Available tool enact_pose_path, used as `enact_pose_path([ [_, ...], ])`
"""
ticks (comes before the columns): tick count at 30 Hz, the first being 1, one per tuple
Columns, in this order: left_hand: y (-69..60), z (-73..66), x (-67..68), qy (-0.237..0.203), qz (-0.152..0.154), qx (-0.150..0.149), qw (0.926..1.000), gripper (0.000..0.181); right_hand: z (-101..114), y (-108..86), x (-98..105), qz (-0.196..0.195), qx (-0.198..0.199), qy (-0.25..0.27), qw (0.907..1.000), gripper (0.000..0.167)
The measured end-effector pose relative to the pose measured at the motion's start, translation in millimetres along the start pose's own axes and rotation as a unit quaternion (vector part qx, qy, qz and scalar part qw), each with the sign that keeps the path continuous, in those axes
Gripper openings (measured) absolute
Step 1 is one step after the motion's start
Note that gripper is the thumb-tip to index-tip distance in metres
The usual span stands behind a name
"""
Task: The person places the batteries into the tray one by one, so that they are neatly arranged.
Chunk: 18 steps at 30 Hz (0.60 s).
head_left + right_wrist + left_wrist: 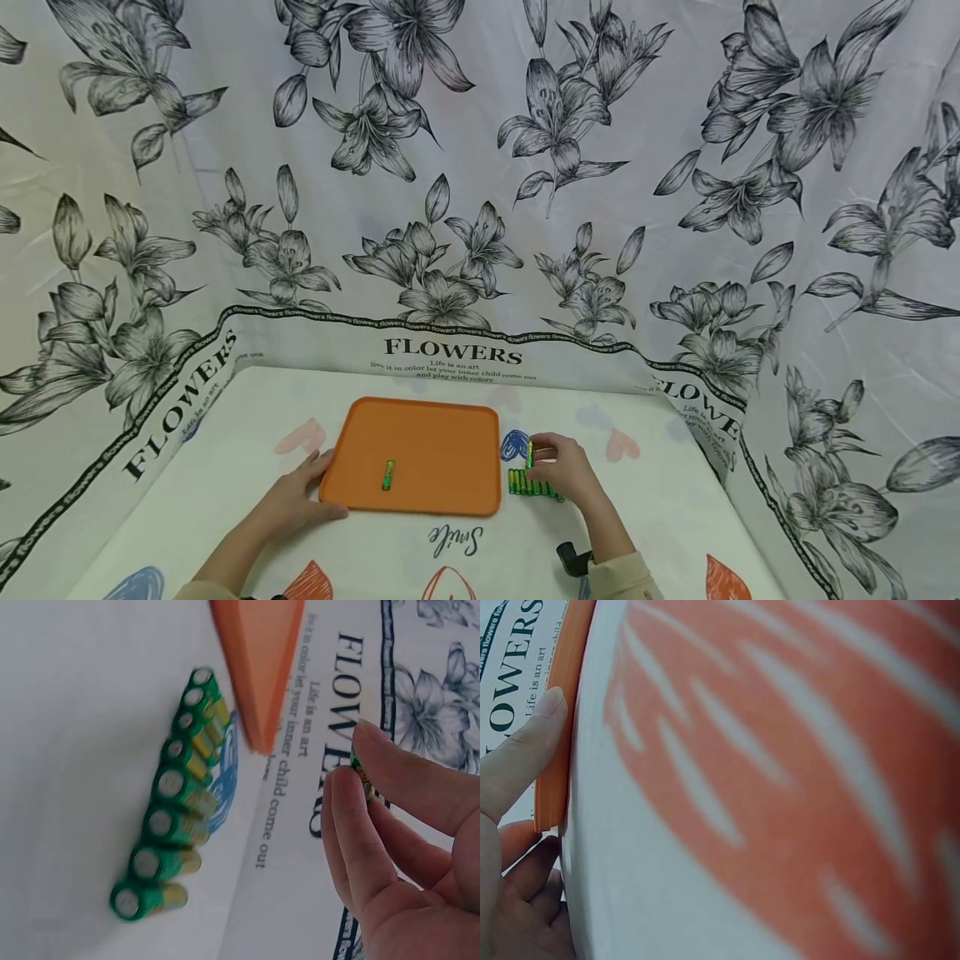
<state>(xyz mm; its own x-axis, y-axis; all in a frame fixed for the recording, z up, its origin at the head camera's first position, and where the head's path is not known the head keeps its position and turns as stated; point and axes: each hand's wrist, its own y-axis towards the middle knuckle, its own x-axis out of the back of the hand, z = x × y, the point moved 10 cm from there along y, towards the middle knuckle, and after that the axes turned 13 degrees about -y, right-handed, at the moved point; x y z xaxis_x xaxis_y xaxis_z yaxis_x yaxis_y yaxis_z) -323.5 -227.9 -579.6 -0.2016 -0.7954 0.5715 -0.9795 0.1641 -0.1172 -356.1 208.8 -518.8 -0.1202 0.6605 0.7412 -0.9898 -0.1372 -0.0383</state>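
Note:
An orange tray (420, 454) lies on the table, its near left corner held by my left hand (298, 496). In the left wrist view the thumb (544, 735) presses along the tray's near side and the other fingers bend around the corner. One green-and-yellow battery (388, 475) lies on the tray, left of its middle. My right hand (561, 468) pinches another battery (530, 454) between thumb and fingertips, mostly covered in the right wrist view. Just below that hand, several batteries (171, 782) lie side by side in a row, right of the tray.
A white tablecloth (390, 554) with printed hearts and the word Smile covers the table. Flower-printed fabric (450, 275) hangs behind and along both sides. A black wrist strap mount (573, 560) sits at the right sleeve.

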Motion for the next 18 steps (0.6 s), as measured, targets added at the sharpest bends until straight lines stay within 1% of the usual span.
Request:
enact_pose_path([
  [2, -1.3, 1.3, 0.4, 0.001, -0.002, 0.0, 1.0, 0.114, 8.6, 3.1, -5.1, 0.008, 0.011, 0.002, 0.9999, 0.057],
  [5, -1.5, 2.3, 0.5, 0.002, -0.001, -0.002, 1.0, 0.114, 19.7, 7.2, -9.8, 0.009, 0.025, 0.002, 0.9996, 0.057],
  [10, 0.8, 1.7, 0.1, -0.002, 0.002, -0.003, 1.0, 0.114, 29.7, 14.3, -17.6, 0.011, 0.023, 0.009, 0.9996, 0.055],
  [14, 1.0, 4.1, 0.2, 0.004, 0.0, 0.0, 1.0, 0.114, 40.4, 20.3, -29.7, 0.026, 0.021, 0.027, 0.9991, 0.056],
  [18, 1.5, 4.8, -0.2, 0.004, 0.0, -0.002, 1.0, 0.114, 53.5, 25.0, -40.5, 0.03, 0.023, 0.038, 0.9986, 0.054],
])
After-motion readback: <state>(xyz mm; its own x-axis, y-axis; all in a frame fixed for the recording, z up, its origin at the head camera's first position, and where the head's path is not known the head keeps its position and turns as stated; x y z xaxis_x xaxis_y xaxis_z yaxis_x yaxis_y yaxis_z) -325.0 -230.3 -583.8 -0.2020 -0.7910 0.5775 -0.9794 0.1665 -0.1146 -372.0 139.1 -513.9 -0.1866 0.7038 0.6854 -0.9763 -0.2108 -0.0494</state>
